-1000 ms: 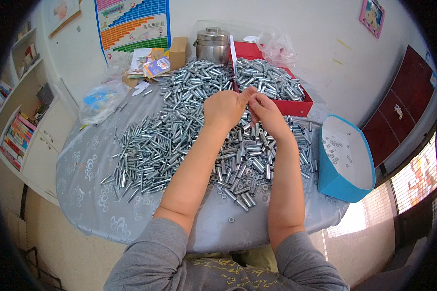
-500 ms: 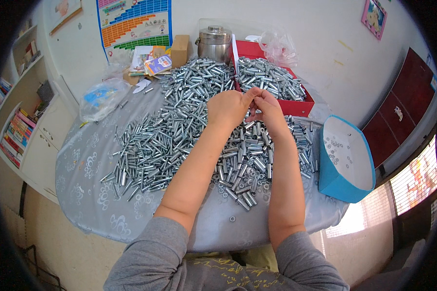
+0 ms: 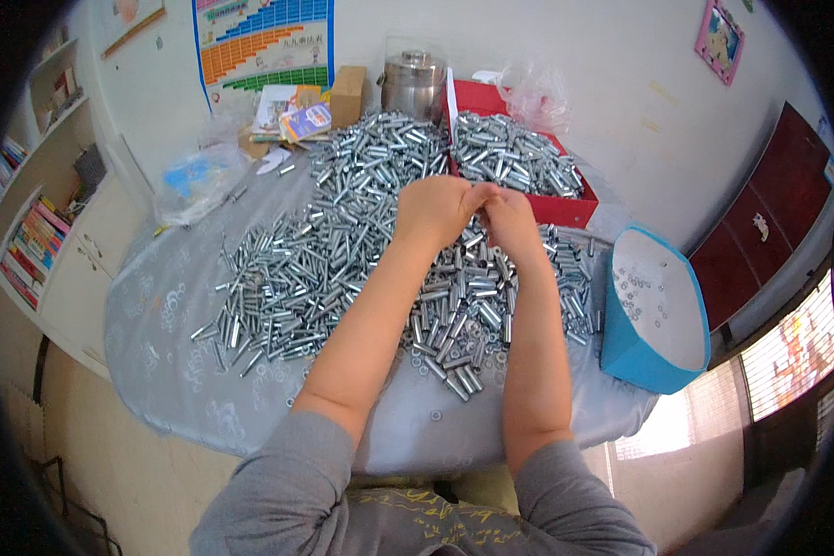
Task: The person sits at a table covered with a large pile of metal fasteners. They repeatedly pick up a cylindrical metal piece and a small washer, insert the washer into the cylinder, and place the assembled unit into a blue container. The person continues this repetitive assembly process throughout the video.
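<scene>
Both my hands hang over a big heap of silvery metal sleeves and rods [image 3: 287, 287], with their fingertips meeting. My left hand [image 3: 435, 209] is closed, thumb pointing toward the right hand. Fingers curled, my right hand [image 3: 513, 224] presses against that thumb. Whatever sits between the fingers is hidden or too small to make out. Small washers [image 3: 473, 345] lie mixed with sleeves below the hands, and one loose washer [image 3: 436, 416] rests near the table's front edge. Just beyond my hands, a red box [image 3: 565, 209] holds more of the metal pieces.
A blue bin [image 3: 653, 363] with a pale inside and several washers stands at the right edge of the grey-clothed table [image 3: 171, 371]. Toward the back are a steel pot [image 3: 411, 85], a cardboard box [image 3: 347, 96], booklets [image 3: 304, 120] and plastic bags [image 3: 199, 181].
My hands have drawn slightly nearer to me, and the right fingers are curled closer against the left thumb. The whole view has shifted a little.
</scene>
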### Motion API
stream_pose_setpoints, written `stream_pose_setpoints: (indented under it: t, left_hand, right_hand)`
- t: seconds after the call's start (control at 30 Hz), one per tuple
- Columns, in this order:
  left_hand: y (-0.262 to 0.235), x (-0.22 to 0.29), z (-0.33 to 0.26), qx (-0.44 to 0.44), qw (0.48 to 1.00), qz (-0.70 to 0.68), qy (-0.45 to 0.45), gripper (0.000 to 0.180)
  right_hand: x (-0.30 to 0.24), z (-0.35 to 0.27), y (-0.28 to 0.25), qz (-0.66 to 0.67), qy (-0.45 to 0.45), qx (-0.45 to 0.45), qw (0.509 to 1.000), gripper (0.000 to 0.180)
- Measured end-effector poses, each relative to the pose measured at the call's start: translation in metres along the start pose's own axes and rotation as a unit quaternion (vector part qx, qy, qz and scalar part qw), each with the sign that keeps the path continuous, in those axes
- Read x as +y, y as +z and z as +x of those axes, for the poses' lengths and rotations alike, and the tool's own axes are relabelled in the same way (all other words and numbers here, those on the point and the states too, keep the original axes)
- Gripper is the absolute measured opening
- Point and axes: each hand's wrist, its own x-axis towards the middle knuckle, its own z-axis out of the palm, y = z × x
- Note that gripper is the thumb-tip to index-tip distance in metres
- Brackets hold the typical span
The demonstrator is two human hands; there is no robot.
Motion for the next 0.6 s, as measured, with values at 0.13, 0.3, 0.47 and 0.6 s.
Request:
stream_pose_setpoints:
  t: [0.13, 0.3, 0.47, 0.6]
  left_hand:
    - [-0.012, 0.005, -0.002, -0.062, 0.998, -0.005, -0.010, 0.062]
    - [-0.037, -0.005, -0.033, -0.134, 0.987, 0.029, 0.081, 0.059]
    - [-0.050, -0.018, -0.100, -0.218, 0.972, -0.024, 0.080, 0.057]
    - [-0.046, -0.018, -0.135, -0.199, 0.976, -0.047, 0.077, 0.055]
  right_hand:
    - [-0.014, -0.009, -0.001, -0.002, 0.008, -0.040, 0.999, 0.046]
    - [-0.016, -0.036, 0.008, -0.097, -0.091, -0.069, 0.989, 0.046]
    - [0.000, -0.081, 0.030, -0.244, -0.173, -0.172, 0.939, 0.031]
    - [0.017, -0.101, 0.042, -0.247, -0.197, -0.200, 0.927, 0.025]
